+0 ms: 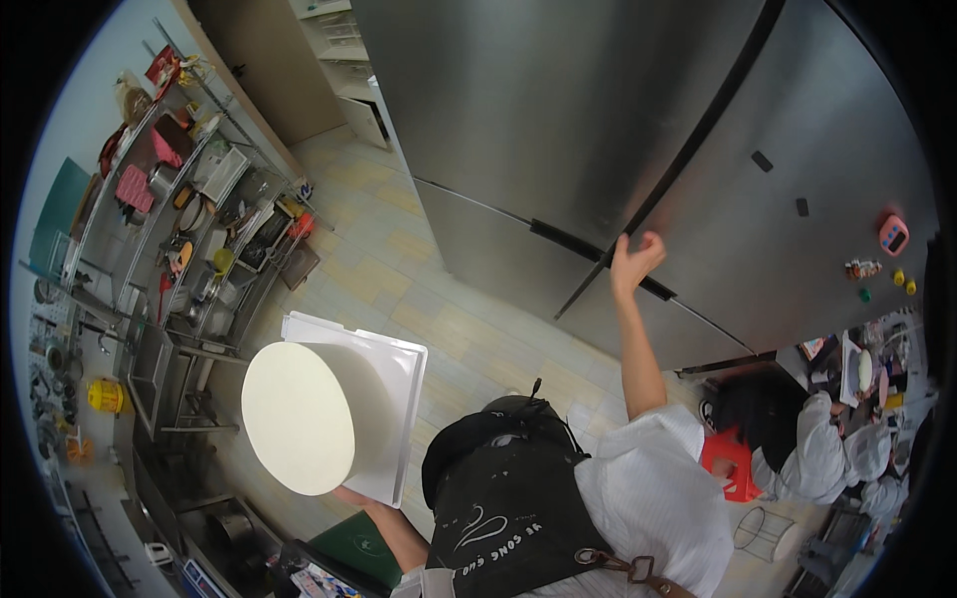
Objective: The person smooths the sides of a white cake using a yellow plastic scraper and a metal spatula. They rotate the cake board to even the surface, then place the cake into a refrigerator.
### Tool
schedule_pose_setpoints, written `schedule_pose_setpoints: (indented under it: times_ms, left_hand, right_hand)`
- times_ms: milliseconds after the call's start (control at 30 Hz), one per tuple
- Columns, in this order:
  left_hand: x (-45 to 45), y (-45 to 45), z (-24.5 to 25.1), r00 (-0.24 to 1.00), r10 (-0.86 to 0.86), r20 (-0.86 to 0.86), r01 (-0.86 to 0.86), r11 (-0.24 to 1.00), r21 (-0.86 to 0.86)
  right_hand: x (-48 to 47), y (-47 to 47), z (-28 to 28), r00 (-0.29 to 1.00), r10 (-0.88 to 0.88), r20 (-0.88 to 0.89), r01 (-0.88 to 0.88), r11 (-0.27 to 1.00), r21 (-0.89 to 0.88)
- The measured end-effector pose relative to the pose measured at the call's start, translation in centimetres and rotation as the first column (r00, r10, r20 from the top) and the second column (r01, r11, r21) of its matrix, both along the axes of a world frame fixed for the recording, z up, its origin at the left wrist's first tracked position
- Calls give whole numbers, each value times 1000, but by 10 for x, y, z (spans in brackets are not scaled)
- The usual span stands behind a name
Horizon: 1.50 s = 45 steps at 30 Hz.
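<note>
A tall round cake [299, 418] with smooth cream-white frosting stands on a square white cake board [392, 418]. My left hand [357, 496] holds this board at its near edge, with most fingers hidden beneath it. Out to the right, my right hand [635, 261] is at a large stainless-steel refrigerator [553, 97]. Its thumb lies by the dark vertical gap [673, 168] between the doors, and its other fingers are curled. Whether they grip the door edge cannot be told. Black horizontal handle recesses [566, 241] run either side of the gap.
A wire shelving rack [202, 179] crowded with kitchenware stands left, above a metal sink [153, 381]. At right, a person in white sleeves [811, 456] is near a red plastic stool [729, 463] and a wire-frame bin [766, 534]. A pink timer [893, 235] sticks to the refrigerator.
</note>
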State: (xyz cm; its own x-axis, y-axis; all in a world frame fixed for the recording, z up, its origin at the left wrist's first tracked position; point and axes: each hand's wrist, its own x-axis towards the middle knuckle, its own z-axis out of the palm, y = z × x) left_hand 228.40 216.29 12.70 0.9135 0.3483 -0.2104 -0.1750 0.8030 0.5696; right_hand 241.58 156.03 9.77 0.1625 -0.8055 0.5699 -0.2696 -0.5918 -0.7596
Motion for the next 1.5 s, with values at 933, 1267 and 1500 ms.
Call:
schedule_pose_setpoints:
  times_ms: [933, 1267, 1500]
  left_hand:
    - [-90, 181, 8, 996, 55, 66, -58, 997, 48]
    - [-130, 241, 8, 996, 57, 71, -60, 997, 44]
    - [-105, 217, -3, 986, -147, 80, 146, 989, 20]
  right_hand:
    - [-49, 340, -98, 552, -422, 719, -670, -738, 80]
    - [5, 488, -51, 441, 628, 641, -387, -511, 768]
    - [-134, 465, 70, 46, 637, 769, -371, -704, 605]
